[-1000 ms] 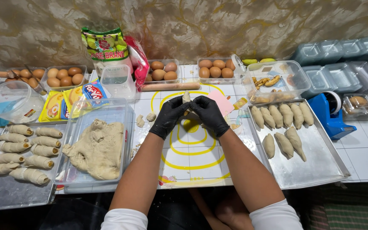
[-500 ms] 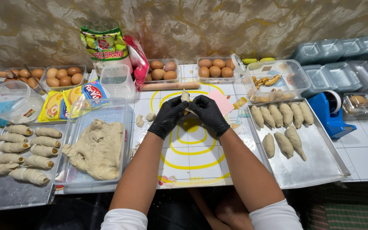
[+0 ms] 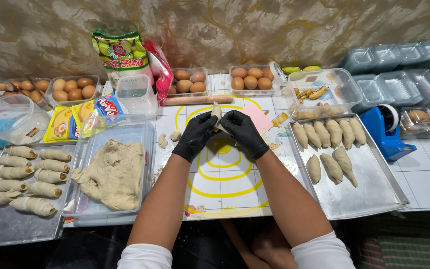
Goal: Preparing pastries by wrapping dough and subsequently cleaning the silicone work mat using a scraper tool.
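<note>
A small piece of dough [image 3: 217, 112] is held up over the middle of the surface [image 3: 225, 189], above the yellow rings of the printed mat [image 3: 221, 175]. Both hands wear black gloves. The left hand [image 3: 196, 135] and the right hand [image 3: 245, 132] meet around the lower part of the piece, fingers curled in and pinching it from both sides, so that only its pale tip pokes up between them. What may be wrapped inside is hidden.

Two little dough lumps [image 3: 168, 138] lie on the mat just left of the left hand. Further left stands a clear plastic tub [image 3: 148, 149] with a large mass of raw dough [image 3: 111, 173], so plenty is left to portion and shape, as far as one can judge. On the right, a metal tray [image 3: 369, 194] carries about eight smooth, tapered pieces [image 3: 330, 147], with much of its floor bare. At the far left another tray [image 3: 11, 229] holds roughly ten spiral-wrapped rolls [image 3: 26, 175].

Behind the hands lie a wooden rolling pin [image 3: 197, 100], clear boxes of eggs [image 3: 251, 79], a box with peeled bananas [image 3: 324, 94], flour bags [image 3: 121, 56] and a blue tape dispenser [image 3: 386, 130].
</note>
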